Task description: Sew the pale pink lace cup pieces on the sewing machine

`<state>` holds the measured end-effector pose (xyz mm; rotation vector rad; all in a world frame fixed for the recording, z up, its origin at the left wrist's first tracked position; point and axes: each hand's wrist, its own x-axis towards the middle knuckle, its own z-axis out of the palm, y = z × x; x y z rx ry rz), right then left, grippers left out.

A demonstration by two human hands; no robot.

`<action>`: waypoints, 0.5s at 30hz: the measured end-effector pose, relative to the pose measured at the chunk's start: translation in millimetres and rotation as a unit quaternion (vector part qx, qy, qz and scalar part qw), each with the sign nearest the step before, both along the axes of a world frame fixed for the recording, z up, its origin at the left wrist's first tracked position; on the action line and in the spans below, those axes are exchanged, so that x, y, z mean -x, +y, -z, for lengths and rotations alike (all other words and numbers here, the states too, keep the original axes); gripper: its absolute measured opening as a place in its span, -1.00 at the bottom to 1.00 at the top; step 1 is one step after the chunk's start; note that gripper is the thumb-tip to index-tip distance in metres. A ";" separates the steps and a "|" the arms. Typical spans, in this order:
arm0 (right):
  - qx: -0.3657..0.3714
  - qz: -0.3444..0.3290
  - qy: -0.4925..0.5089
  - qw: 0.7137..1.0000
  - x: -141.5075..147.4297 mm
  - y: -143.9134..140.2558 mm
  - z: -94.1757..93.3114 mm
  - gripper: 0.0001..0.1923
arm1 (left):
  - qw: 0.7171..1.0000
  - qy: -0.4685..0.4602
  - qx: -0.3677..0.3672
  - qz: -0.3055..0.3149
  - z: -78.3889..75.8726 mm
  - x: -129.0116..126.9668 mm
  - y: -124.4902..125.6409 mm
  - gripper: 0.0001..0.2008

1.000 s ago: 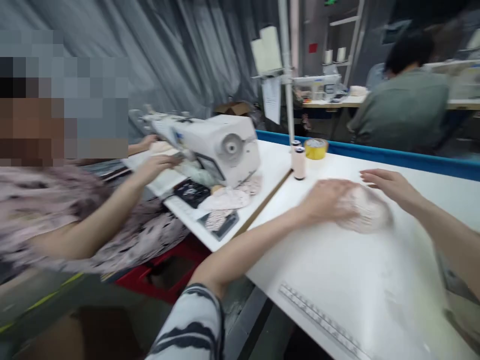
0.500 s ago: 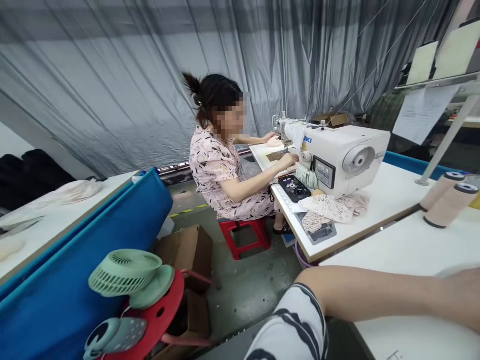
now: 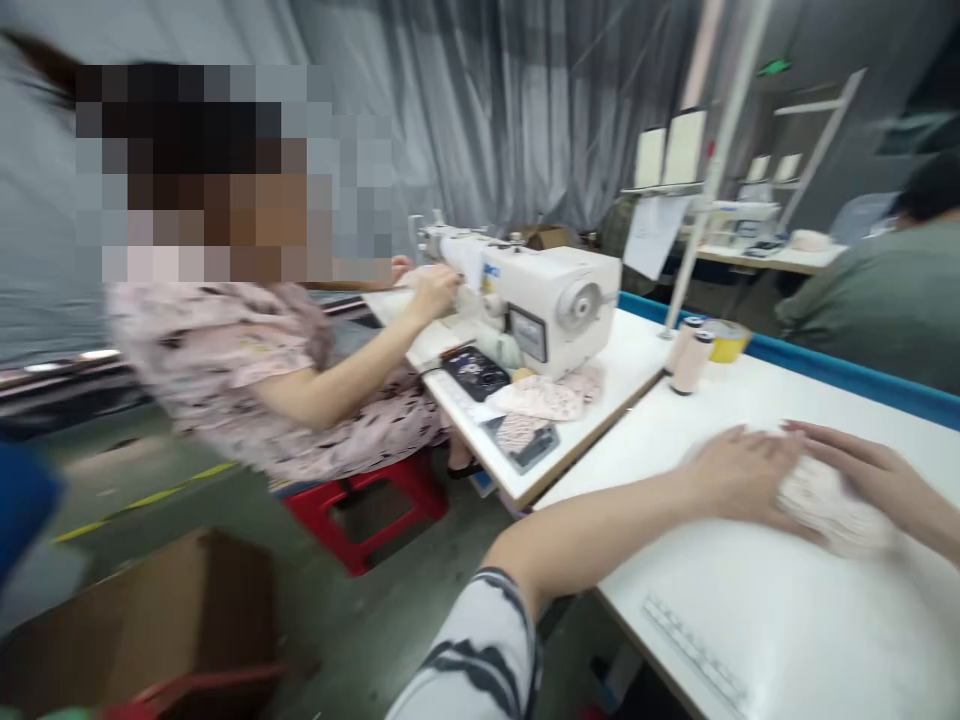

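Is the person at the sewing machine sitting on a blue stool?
No, the stool under the person at the sewing machine is red.

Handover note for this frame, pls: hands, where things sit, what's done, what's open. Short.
Left hand: flat, palm down on the white table, its fingers against the lace fabric piece.
Right hand: laid over the far side of the same piece, fingers spread. Neither hand grips it; both press on it.
Nearby: two thread spools and a yellow tape roll at the table's far edge, printed ruler at the near edge.
A co-worker works at the sewing machine on the next table, more lace pieces beside it.
Done: piece lies on the table under both hands.
Open: frame is blurred, so the piece's fold or alignment cannot be told.
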<state>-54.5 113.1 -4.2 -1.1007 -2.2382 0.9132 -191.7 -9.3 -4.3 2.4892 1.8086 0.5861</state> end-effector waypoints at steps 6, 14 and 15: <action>0.039 0.036 0.068 0.996 -31.9 2.1 -6.9 -0.61 | 1.000 0.003 -0.006 0.004 2.5 3.0 3.5 0.03; 0.060 0.041 0.119 0.990 -48.7 -2.8 6.7 -0.66 | 0.993 0.036 -0.069 0.088 -3.6 -2.8 -6.0 -0.13; 0.043 0.044 0.101 0.993 -49.5 -3.5 7.4 -0.67 | 0.993 0.040 -0.063 0.093 -4.7 -4.2 -7.5 -0.20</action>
